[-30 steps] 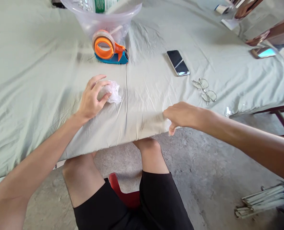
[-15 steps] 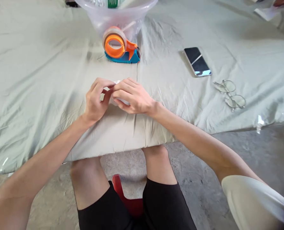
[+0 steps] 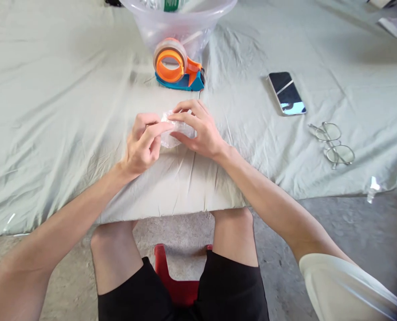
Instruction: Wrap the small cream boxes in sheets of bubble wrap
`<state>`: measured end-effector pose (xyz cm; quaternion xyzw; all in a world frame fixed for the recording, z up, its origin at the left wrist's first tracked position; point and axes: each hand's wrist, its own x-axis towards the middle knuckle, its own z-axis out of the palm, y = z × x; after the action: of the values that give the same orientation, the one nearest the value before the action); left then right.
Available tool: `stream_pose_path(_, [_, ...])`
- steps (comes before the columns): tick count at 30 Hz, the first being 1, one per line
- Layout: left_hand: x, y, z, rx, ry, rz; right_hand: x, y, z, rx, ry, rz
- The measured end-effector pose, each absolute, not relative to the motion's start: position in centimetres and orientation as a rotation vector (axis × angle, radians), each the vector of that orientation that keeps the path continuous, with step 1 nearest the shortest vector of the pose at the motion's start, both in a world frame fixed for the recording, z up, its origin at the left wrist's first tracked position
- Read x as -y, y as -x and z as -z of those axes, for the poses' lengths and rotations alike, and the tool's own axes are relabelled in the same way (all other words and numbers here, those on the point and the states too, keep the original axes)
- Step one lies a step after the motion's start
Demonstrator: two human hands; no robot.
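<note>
Thin crinkled clear plastic wad (image 3: pixel 173 133), slightly shiny, pinched on a matt, creased pale green cloth (image 3: pixel 68 102) covering the table; glossy orange and blue plastic tape dispenser (image 3: pixel 178 67) near the far edge, a translucent plastic tub (image 3: pixel 171 26), a glossy glass-faced phone (image 3: pixel 287 93), thin metal-rimmed glasses (image 3: pixel 332 142)

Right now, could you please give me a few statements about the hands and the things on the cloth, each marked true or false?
1. Both hands hold the plastic wad. True: the left hand and right hand meet on it.
2. The tape dispenser lies beyond the hands, in front of the tub. True.
3. The phone is in the right hand. False: it lies apart on the cloth, to the right.
4. The glasses rest on top of the phone. False: they lie on the cloth nearer the edge, not touching it.
5. The tape dispenser is orange and blue. True.
</note>
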<state>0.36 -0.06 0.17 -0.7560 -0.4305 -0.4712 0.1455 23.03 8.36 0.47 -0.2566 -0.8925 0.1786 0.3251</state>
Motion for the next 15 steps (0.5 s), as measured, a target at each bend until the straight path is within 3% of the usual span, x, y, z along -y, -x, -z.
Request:
stream_pose_path(8, [0.67, 0.44, -0.15, 1.323, 2.442, 1.45, -8.14, -21.93, 0.55, 2.144, 0.675, -0.539])
stream_pose_path(15, [0.2, 0.11, -0.43, 1.261, 2.319, 1.276, -7.84, -21.91, 0.09, 2.083, 0.855, -0.622])
